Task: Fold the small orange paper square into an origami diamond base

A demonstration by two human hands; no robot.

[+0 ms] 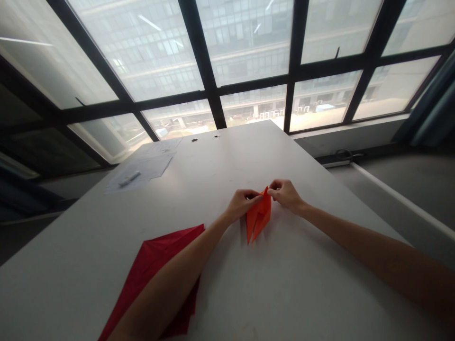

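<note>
While you've got both hands pinched on the top of that orange folded paper (259,217), the main thing is keeping it flat on the white table (284,284) so the layers don't slide. It sits about mid-table, right in front of you, narrow and pointy with two tails aimed back toward you and a slit between them. Your left hand (241,202) is closed on the upper left edge near the tip, thumb and fingers nipping the paper, and your right hand (286,193) is doing the same on the upper right, fingertips curled in tight. I can't tell from this angle which layer each hand actually has, the fingers cover it. My take: work the crease from the tip outward, keep both sides matched so the point stays sharp, and press down with a nail rather than tugging upward, since thin paper like this will probably tear at the tip if you pull. Your left forearm is lying over the bigger dark red folded sheet (156,274) near the table's front edge, so watch you don't drag or crumple it when you shift. Off at the far left there are some white papers (145,166) with a small pen-like thing on top, well clear of you.
</note>
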